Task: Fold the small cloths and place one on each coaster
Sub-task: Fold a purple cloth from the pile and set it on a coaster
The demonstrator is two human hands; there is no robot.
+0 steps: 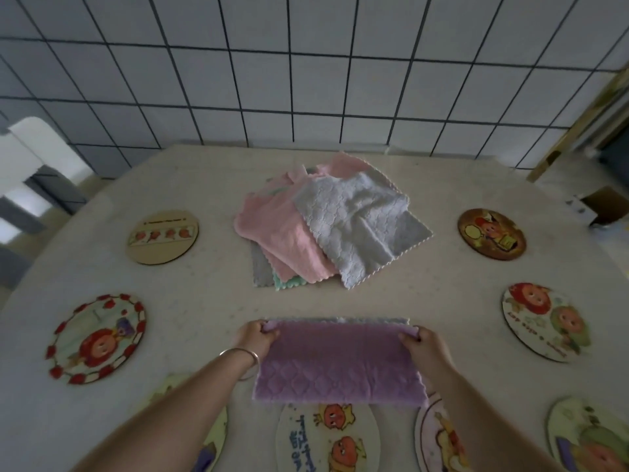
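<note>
Purple cloth (340, 362) lies at the near middle of the table (442, 294), half folded, its far fold edge held up by both hands. Left hand (253, 338) pinches the far left corner with curled fingers; a bangle (242, 357) sits on that wrist. Right hand (423, 345) pinches the far right corner the same way. The cloth's near edge overlaps the top of a coaster (326, 437) with orange figures.

A loose pile of cloths (326, 226), pink, grey and a bit of green, lies in the far middle. Round coasters ring the table: a pale one (162, 237) and a red-rimmed one (97, 338) on the left, a brown one (492, 234) and a pale one (546, 321) on the right, more along the near edge. None of them bears a folded cloth. A tiled wall (306, 69) rises behind the table.
</note>
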